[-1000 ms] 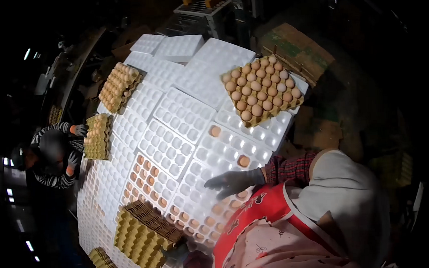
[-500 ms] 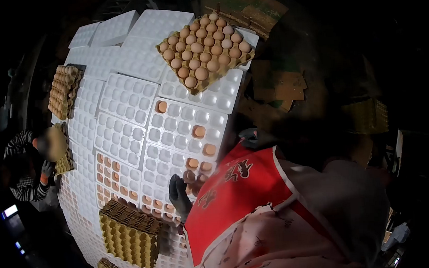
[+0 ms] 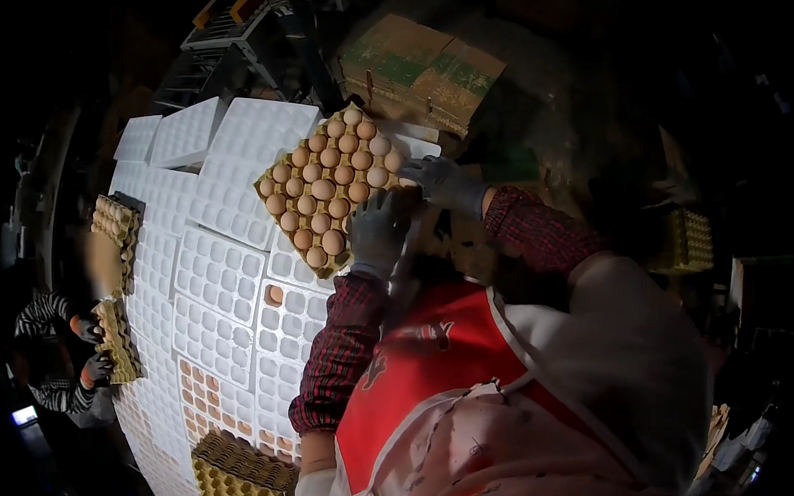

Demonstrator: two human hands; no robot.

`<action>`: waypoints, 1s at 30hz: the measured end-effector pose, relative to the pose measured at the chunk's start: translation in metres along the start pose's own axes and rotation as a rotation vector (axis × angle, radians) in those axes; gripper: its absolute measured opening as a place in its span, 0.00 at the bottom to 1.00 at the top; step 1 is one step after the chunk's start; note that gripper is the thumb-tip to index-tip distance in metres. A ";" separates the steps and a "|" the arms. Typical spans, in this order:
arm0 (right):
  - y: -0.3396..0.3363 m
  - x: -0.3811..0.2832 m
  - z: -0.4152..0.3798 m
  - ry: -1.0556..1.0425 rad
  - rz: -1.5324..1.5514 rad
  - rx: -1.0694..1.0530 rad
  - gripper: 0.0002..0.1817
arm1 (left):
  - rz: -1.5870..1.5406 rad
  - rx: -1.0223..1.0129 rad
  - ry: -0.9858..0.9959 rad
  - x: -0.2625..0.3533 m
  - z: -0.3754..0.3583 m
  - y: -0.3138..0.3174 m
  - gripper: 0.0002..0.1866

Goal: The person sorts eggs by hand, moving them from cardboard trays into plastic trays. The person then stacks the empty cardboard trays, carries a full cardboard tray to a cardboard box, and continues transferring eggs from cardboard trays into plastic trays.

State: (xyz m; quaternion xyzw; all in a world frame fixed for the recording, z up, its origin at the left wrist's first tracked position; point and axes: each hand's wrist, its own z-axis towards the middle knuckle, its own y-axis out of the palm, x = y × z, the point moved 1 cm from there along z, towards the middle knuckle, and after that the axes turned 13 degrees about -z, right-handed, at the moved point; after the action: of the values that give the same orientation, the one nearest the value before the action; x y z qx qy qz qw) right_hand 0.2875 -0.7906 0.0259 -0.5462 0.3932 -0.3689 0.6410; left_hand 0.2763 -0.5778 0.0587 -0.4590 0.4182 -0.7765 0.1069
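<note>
Crowding those eggs [image 3: 322,190], the left hand [image 3: 379,234] and right hand [image 3: 446,184] could crack one by pressing too hard, can't tell if their fingers [image 3: 383,204] grip anything tbh.

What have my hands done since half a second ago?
The left hand has moved forward from over the white trays, and the right hand from beside the red apron, to the near side of the egg-filled tray. Whether they grip anything is unclear. That tray and the brown tray stack stayed put.

unreadable lettering [image 3: 435,337] on red apron [image 3: 443,364]
</note>
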 end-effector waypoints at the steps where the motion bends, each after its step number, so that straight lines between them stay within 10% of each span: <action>1: 0.010 0.012 0.002 -0.026 0.092 -0.009 0.31 | 0.007 -0.069 -0.004 -0.010 0.014 0.012 0.24; 8: 0.034 0.038 0.007 0.688 1.935 0.018 0.18 | 0.034 -0.007 -0.112 -0.029 0.025 0.033 0.20; 13: 0.025 0.052 0.063 -0.112 0.326 0.063 0.24 | -1.097 0.545 -0.448 -0.040 -0.010 0.025 0.21; 16: 0.018 0.033 0.070 -0.181 -0.100 -0.015 0.25 | -1.195 0.464 -0.589 -0.044 -0.055 0.005 0.15; 17: 0.005 0.034 0.077 -0.208 -0.020 -0.064 0.23 | -1.495 0.499 -0.806 -0.039 -0.067 0.002 0.15; 22: -0.012 0.051 0.072 0.153 1.592 -0.244 0.29 | 0.078 0.404 -0.551 -0.022 -0.089 -0.049 0.25; 24: -0.030 0.019 0.071 0.126 1.843 -0.412 0.29 | 0.235 0.229 -0.596 -0.042 -0.087 -0.060 0.28; 30: -0.012 -0.081 0.141 -0.355 0.816 -0.190 0.21 | 0.028 0.211 -0.632 -0.078 -0.101 -0.054 0.27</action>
State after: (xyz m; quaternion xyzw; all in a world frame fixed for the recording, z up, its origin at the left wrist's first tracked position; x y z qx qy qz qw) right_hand 0.3811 -0.6607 0.0596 -0.4579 0.4923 0.0510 0.7385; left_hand 0.2505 -0.4454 0.0277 -0.6579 0.2878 -0.6332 0.2887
